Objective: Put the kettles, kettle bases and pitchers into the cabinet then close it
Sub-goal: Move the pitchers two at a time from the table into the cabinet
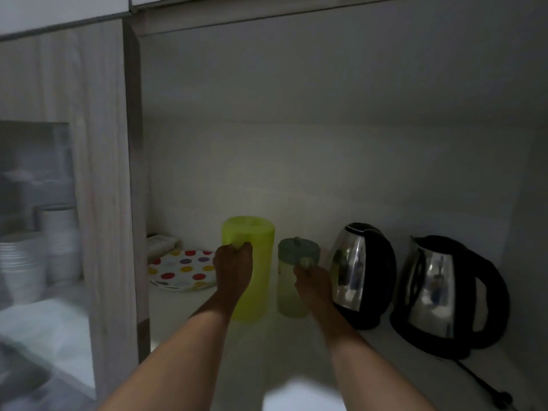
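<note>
L hand (pixel 234 266): your fist's closed on the handle of the tall green pitcher (pixel 255 280), upright on cabinet shelf (pixel 267 351).
R hand (pixel 311 281): closed on small pitcher (pixel 292 287) w/ grey lid.
Kettles: left kettle (pixel 360 274), right kettle (pixel 441 295), both on bases, right of pitchers.
Writing: none legible.

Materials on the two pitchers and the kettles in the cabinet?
Tall pitcher: translucent lime plastic, matte, light glows through. Small pitcher: pale see-through plastic, likely, with a dull grey-green lid. Both kettles: polished metal, probably steel, mirror reflections; handles and bottoms black, seemingly plastic.
</note>
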Motion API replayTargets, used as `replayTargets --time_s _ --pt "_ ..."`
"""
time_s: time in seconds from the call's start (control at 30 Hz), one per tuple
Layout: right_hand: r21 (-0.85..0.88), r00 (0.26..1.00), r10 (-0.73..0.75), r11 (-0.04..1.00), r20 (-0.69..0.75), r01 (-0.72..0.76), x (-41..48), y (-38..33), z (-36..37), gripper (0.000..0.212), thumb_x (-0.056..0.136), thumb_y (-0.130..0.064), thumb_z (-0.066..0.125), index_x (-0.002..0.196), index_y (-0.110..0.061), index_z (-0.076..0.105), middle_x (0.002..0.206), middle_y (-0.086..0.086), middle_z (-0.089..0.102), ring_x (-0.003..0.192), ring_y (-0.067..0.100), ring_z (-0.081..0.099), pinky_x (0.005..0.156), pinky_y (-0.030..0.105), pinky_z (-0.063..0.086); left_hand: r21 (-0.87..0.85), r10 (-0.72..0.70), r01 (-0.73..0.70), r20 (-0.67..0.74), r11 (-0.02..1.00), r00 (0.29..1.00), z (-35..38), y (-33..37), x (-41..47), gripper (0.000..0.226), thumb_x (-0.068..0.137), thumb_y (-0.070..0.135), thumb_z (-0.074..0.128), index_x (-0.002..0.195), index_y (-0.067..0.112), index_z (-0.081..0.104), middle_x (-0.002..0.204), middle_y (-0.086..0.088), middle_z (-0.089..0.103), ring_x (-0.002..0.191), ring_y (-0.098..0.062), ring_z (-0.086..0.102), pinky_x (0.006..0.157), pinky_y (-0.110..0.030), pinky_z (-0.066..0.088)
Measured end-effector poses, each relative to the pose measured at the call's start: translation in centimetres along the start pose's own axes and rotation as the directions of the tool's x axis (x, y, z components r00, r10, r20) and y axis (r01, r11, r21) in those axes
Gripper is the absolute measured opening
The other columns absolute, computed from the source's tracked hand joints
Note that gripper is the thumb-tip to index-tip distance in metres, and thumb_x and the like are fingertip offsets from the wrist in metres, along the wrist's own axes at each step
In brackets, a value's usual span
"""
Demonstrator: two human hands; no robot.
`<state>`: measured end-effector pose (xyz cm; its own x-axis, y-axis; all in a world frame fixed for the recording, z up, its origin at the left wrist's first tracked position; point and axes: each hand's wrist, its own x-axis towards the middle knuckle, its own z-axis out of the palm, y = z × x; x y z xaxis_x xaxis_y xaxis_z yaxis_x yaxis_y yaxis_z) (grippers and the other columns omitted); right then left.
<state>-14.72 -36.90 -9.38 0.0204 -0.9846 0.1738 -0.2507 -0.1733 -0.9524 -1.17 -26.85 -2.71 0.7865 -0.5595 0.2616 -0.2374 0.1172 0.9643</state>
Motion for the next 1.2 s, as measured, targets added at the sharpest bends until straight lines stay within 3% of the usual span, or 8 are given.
replayTargets --time_s 0.1,0.2,0.3,0.47,0.7,0.87,0.97,1.2 --pt "0.033 1.000 0.001 0.999 0.010 -0.001 2.2 1.3 0.8 0.042 0.061 -0.058 0.057 0.064 -0.017 0.060 0.072 0.012 0.064 0.071 0.029 0.063 0.068 0.051 0.056 0.030 -0.006 0.005 0.023 1.000 1.000 0.5 -0.3 0.8 0.030 0.084 0.017 0.061 0.061 0.002 0.050 0.053 -0.005 0.046 0.058 -0.025 0.046 0.057 -0.032 0.036" --pt "-0.043 0.999 0.015 0.999 0.034 -0.013 0.0 -1.7 -0.2 0.043 0.083 -0.043 0.066 0.090 -0.001 0.072 0.087 0.018 0.069 0.083 0.031 0.067 0.064 0.037 0.047 0.055 -0.026 0.026 0.002 0.998 1.000 0.8 -0.4 1.0 0.030 0.084 0.025 0.062 0.066 0.001 0.059 0.069 -0.018 0.063 0.067 -0.033 0.059 0.062 -0.036 0.046" --pt "-0.122 0.997 0.075 0.990 0.032 -0.070 -0.3 -2.4 -0.9 0.043 0.092 -0.032 0.067 0.116 0.004 0.068 0.112 0.021 0.071 0.102 0.035 0.068 0.068 0.029 0.042 0.241 -0.022 0.020 0.004 0.970 1.000 0.8 0.0 0.7 0.041 0.088 0.034 0.060 0.097 -0.004 0.068 0.098 -0.023 0.070 0.094 -0.039 0.066 0.076 -0.036 0.048" --pt "-0.225 0.997 0.066 0.973 0.050 -0.053 -1.9 -3.4 -2.2 0.062 0.089 -0.040 0.074 0.131 0.001 0.057 0.129 0.018 0.064 0.117 0.033 0.063 0.077 0.029 0.046 0.380 0.029 -0.032 0.014 0.924 0.999 0.4 0.2 -0.2 0.055 0.083 0.042 0.069 0.119 0.004 0.053 0.120 -0.018 0.063 0.114 -0.039 0.058 0.091 -0.041 0.045" --pt "-0.356 0.999 -0.041 0.933 0.030 0.049 -5.9 -6.3 -5.3 0.065 0.088 -0.042 0.073 0.133 -0.001 0.050 0.135 0.017 0.060 0.123 0.033 0.060 0.090 0.033 0.050 0.481 0.102 -0.065 -0.052 0.874 0.993 -1.3 1.8 -3.6 0.074 0.073 0.054 0.076 0.122 0.013 0.039 0.123 -0.015 0.051 0.117 -0.040 0.047 0.093 -0.050 0.042" --pt "-0.513 0.996 -0.079 0.854 0.027 0.082 -10.2 -9.0 -7.5 0.053 0.091 -0.040 0.064 0.131 -0.006 0.053 0.135 0.017 0.061 0.124 0.034 0.060 0.096 0.037 0.052 0.499 0.146 -0.226 0.196 0.837 0.970 -3.7 3.7 -6.8 0.050 0.086 0.050 0.063 0.120 0.019 0.043 0.120 -0.011 0.052 0.118 -0.036 0.049 0.094 -0.046 0.045" --pt "-0.616 0.997 -0.061 0.784 0.051 0.080 -14.8 -10.9 -8.6 0.051 0.094 -0.034 0.060 0.138 -0.010 0.051 0.141 0.016 0.058 0.129 0.034 0.057 0.097 0.033 0.050 0.473 0.199 -0.399 0.417 0.785 0.887 -6.8 4.5 -8.8 0.046 0.087 0.049 0.059 0.123 0.021 0.049 0.118 -0.011 0.058 0.115 -0.035 0.054 0.094 -0.043 0.048" --pt "-0.645 0.992 -0.122 0.757 0.020 0.106 -24.2 -13.1 -9.8 0.033 0.091 -0.032 0.061 0.112 -0.007 0.063 0.124 0.018 0.067 0.115 0.035 0.063 0.091 0.036 0.054 0.402 0.324 -0.644 0.620 0.651 0.715 -14.9 6.8 -12.7 0.049 0.088 0.049 0.060 0.125 0.017 0.055 0.122 -0.015 0.063 0.116 -0.034 0.057 0.094 -0.039 0.048"
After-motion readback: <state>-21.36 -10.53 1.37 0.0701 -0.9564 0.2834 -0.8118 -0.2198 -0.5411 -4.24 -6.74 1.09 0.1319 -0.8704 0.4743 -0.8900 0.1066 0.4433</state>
